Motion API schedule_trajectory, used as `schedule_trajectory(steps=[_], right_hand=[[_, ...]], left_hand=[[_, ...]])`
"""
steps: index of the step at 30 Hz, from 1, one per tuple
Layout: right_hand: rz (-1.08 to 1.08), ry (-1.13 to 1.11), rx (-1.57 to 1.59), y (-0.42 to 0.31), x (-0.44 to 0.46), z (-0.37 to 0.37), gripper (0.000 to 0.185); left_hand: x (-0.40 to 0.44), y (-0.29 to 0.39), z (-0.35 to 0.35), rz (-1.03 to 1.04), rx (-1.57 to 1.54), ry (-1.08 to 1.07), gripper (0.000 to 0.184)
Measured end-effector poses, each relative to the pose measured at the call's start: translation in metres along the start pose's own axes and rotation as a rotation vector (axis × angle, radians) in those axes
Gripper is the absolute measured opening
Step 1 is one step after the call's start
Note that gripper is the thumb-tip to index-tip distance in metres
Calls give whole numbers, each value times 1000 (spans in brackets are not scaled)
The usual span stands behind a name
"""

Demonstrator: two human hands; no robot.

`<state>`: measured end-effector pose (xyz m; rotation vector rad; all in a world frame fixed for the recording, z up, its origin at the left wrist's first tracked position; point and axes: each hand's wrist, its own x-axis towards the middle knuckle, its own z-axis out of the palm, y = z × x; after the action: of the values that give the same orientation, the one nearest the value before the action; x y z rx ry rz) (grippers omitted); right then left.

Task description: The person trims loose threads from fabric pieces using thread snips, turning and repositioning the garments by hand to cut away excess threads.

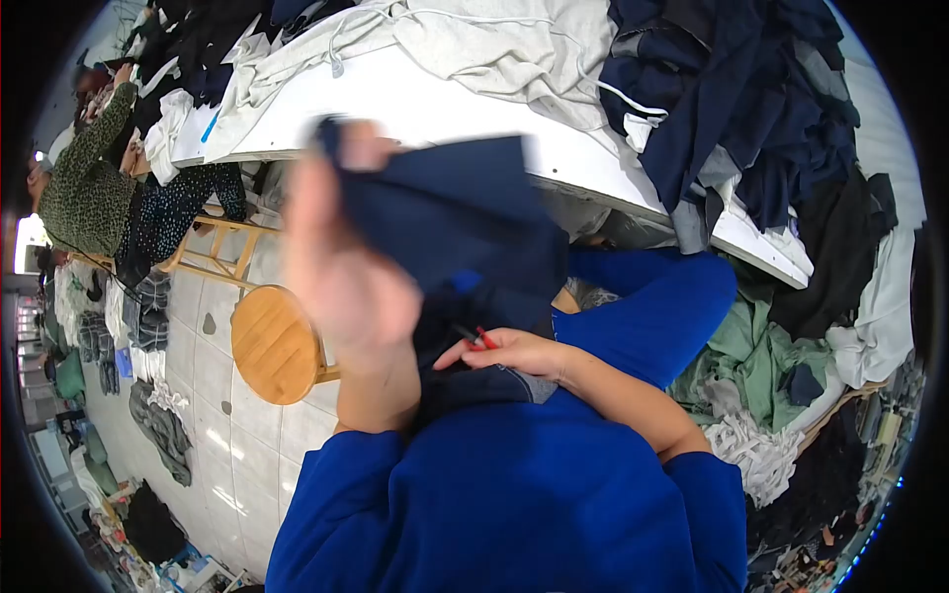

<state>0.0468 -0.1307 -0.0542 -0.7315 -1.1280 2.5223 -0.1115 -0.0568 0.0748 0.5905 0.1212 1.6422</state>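
Observation:
My left hand (351, 282), smeared by motion, is raised with its fingers closed on the upper edge of a dark navy garment piece (465, 203). The cloth hangs from it across my lap, and its lower part lies against my body. Close to the lower cloth, my right hand (519, 356) is closed around small red-handled thread snips (484, 339), their dark tip pointing up and left. A folded denim-like edge (534, 385) shows under my right wrist.
Ahead stands a white table (297, 114) bearing pale cloth (494, 59), a white cord and a navy garment heap (732, 109). A round wooden stool (277, 344) is at left. Another person (94, 198) sits further left. Green cloth (751, 356) lies at right.

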Motion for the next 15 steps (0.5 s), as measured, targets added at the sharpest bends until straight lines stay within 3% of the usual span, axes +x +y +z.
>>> schedule_trajectory(steps=[1, 2, 4, 5, 6, 8, 10, 13, 15], right_hand=[[-10, 40, 72, 4, 0, -7, 35], [46, 101, 296, -4, -4, -5, 34], [-55, 246, 481, 10, -1, -19, 27], [-106, 461, 419, 9, 1, -18, 21], [-102, 457, 413, 6, 3, -25, 21], [-30, 404, 732, 8, -7, -40, 18], [81, 464, 564, 1, -20, -49, 18], [-132, 705, -372, -5, -41, -70, 20], [203, 763, -1002, -52, -65, -70, 18]], left_hand=[[1, -10, -10, -197, -60, 21, 25], [-1, -20, -1, -204, -29, 45, 26], [-2, -30, -5, -297, -14, 15, 24], [-3, -33, -8, -293, 41, -16, 24], [-3, -36, -11, -292, 50, -68, 23], [-5, -36, -14, -360, 57, -76, 22], [-6, -36, -20, -371, 56, -111, 22], [-6, -31, -21, -376, 188, -84, 21], [-6, -32, -22, -323, 300, -20, 20]])
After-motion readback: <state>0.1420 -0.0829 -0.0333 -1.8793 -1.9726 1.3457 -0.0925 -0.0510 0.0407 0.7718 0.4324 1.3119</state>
